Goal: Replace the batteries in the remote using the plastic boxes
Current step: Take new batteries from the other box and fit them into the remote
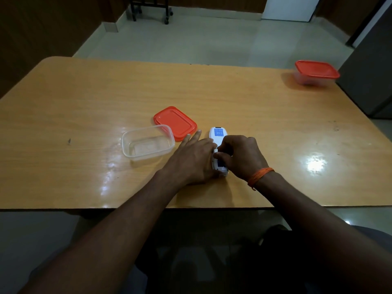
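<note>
A white remote (218,136) lies face down on the wooden table (84,102), a blue label on its far end. My left hand (194,160) lies against its left side, two fingers stretched straight along the table, the thumb hidden. My right hand (239,155) curls over the remote's near half, fingertips pinching a small white piece at the battery compartment. What that piece is cannot be made out. An open clear plastic box (147,143) stands left of the hands, with its orange lid (175,123) lying flat behind it.
A second clear box with its orange lid on (316,73) stands at the far right corner of the table. A dark cabinet (369,77) rises beside that corner. The table's near edge runs just below my wrists.
</note>
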